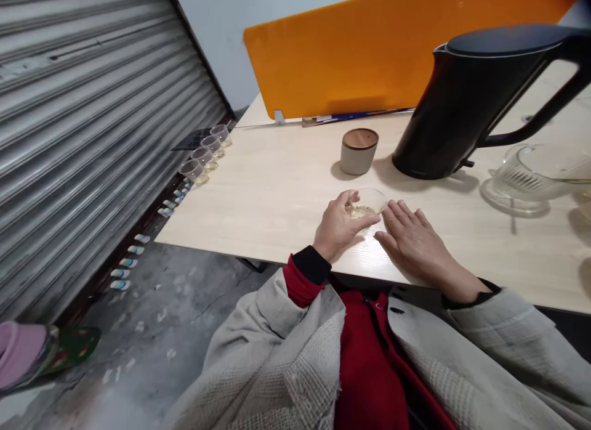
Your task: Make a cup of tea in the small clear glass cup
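Note:
My left hand point(339, 223) is wrapped round the side of a clear cup point(373, 199) near the front of the table. A little yellowish liquid with small dark bits lies at the bottom of that cup. To its right, my right hand point(413, 239) has its fingers stretched out, palm down, with the fingertips close to the cup's rim. Whether they touch it I cannot tell. Beyond the cup is a small grey jar point(358, 160) with a wooden lid. A large black kettle point(438, 116) stands upright behind my right hand.
Several clear cups point(194, 172) with pale liquid line the table's left edge. A ribbed glass bowl point(521, 180) sits at the right on the pale wooden table point(268, 196). An orange divider point(341, 54) runs along the back. A metal shutter point(92, 122) is on the left.

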A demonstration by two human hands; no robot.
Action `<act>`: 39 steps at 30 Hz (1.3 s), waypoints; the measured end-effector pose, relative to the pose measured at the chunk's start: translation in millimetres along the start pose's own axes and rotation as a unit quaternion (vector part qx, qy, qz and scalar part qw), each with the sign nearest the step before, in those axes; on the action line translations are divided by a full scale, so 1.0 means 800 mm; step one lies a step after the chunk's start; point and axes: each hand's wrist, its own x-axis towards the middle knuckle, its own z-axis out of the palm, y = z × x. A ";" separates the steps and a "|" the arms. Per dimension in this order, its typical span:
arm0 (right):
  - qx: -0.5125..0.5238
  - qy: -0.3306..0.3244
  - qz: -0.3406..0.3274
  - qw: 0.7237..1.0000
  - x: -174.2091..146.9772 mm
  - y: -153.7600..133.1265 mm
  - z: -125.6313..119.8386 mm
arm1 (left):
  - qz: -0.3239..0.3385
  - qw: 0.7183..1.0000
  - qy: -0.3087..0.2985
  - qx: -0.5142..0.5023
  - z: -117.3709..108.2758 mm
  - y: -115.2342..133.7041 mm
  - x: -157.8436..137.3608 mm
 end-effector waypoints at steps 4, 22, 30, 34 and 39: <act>-0.007 0.012 -0.010 1.000 -0.001 0.001 0.002 | -0.032 0.999 0.005 -0.030 -0.007 0.006 -0.010; -0.026 -0.056 0.010 0.998 -0.003 -0.010 -0.023 | -0.050 0.969 0.242 0.014 -0.186 -0.020 -0.057; -0.041 -0.036 -0.005 0.998 -0.006 -0.001 -0.011 | -0.052 0.890 0.435 0.122 -0.392 -0.067 -0.075; -0.050 -0.020 -0.025 0.998 -0.007 0.008 -0.002 | -0.061 0.873 0.475 0.088 -0.454 -0.086 -0.056; -0.057 -0.016 -0.031 0.998 -0.010 0.012 0.002 | -0.059 0.872 0.482 0.056 -0.491 -0.116 -0.029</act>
